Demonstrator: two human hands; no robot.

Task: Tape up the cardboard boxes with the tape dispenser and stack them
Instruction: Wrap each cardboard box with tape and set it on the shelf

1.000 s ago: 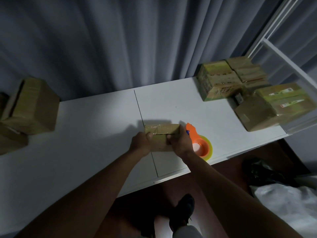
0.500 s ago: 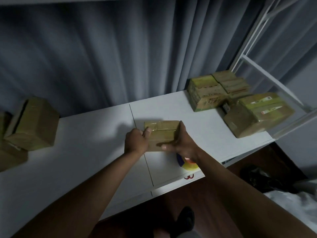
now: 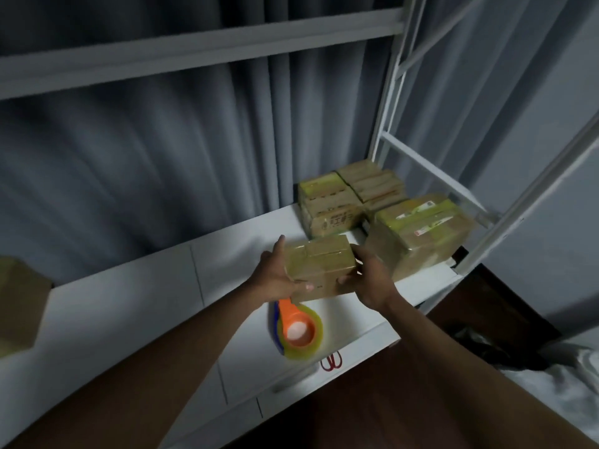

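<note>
Cardboard box [image 3: 319, 268]: small, brown, flaps sealed under glossy tape, held above white bench [image 3: 129, 306] between left hand [image 3: 278, 276] and right hand [image 3: 369, 280], fingers clamped on its sides. Taped boxes [image 3: 418, 231] grouped just beyond at right. Orange tape dispenser [image 3: 296, 328] laid on bench below box.

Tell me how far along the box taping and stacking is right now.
Done, it seems: the taped boxes grouped at the table's right end. In hand: a small taped box held off the table between the left hand and right hand; the tape dispenser lies idle. Left: setting it down, plus the box at far left, tape unclear.
</note>
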